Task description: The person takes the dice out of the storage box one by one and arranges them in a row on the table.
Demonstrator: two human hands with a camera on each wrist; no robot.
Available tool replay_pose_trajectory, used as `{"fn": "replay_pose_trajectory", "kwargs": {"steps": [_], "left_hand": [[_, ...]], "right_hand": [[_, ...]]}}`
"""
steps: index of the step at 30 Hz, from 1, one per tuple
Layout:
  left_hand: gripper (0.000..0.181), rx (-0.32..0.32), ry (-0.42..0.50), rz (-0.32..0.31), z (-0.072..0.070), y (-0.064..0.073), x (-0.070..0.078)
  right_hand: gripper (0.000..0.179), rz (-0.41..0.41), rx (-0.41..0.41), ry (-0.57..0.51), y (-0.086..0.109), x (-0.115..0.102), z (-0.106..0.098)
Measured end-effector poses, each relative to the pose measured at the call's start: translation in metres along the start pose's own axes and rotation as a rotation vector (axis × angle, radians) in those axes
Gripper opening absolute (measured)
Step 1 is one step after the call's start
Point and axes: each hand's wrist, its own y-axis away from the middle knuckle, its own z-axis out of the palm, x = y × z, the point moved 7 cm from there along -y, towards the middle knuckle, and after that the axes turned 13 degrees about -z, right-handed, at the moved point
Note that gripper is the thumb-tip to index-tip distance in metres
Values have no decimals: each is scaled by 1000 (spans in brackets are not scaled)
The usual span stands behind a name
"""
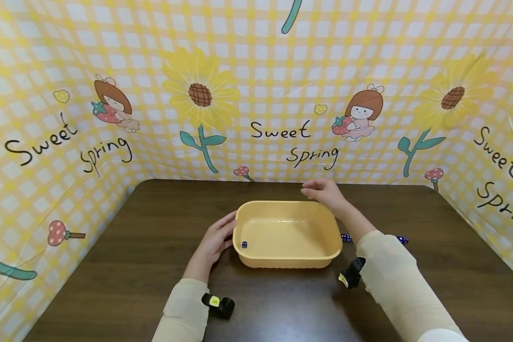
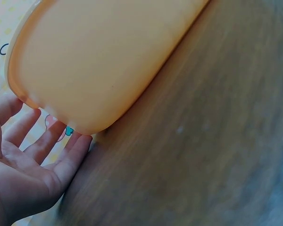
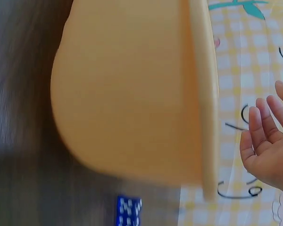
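Note:
A yellow rectangular plastic basin (image 1: 286,261) stands upright on the table. One small blue die (image 1: 244,244) with white pips lies inside, near its left end. My left hand (image 1: 217,239) is at the basin's left end; in the left wrist view its spread fingertips (image 2: 84,143) touch the outer wall. Above the back right corner of the basin is my right hand (image 1: 325,194), raised with loosely bent fingers and nothing visible in them. More blue dice (image 1: 346,238) sit in a row to the right of the basin, partly hidden by the right forearm.
The dark wooden table (image 1: 162,213) reaches back to a yellow-checked cloth (image 1: 265,85) that hangs behind and on both sides. Each wrist carries a small black camera, one on the left sleeve (image 1: 224,308) and one on the right sleeve (image 1: 354,273).

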Motion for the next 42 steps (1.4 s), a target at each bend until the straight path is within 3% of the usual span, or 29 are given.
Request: {"fn": "replay_pose_trajectory", "kwargs": {"steps": [9,23,33,38,42], "left_hand": [[42,-3,-10,0,-1,0,0],[42,1,-17,-11,1,3,1],[42,-9,-17,-7,2,2,1],[41,-21,-13,-3,2,2,2],[42,-30,-19,5,3,3,3]], "right_hand": [[21,-52,-37,-91,-8,-8,38],[22,-45,-126,-136,-6,-13,91],[26,-35,-258,-106,-2,-7,122],[24,-101,-324,-64,-1,-8,137],[23,-143,-382,-94,1,-9,147]]}}
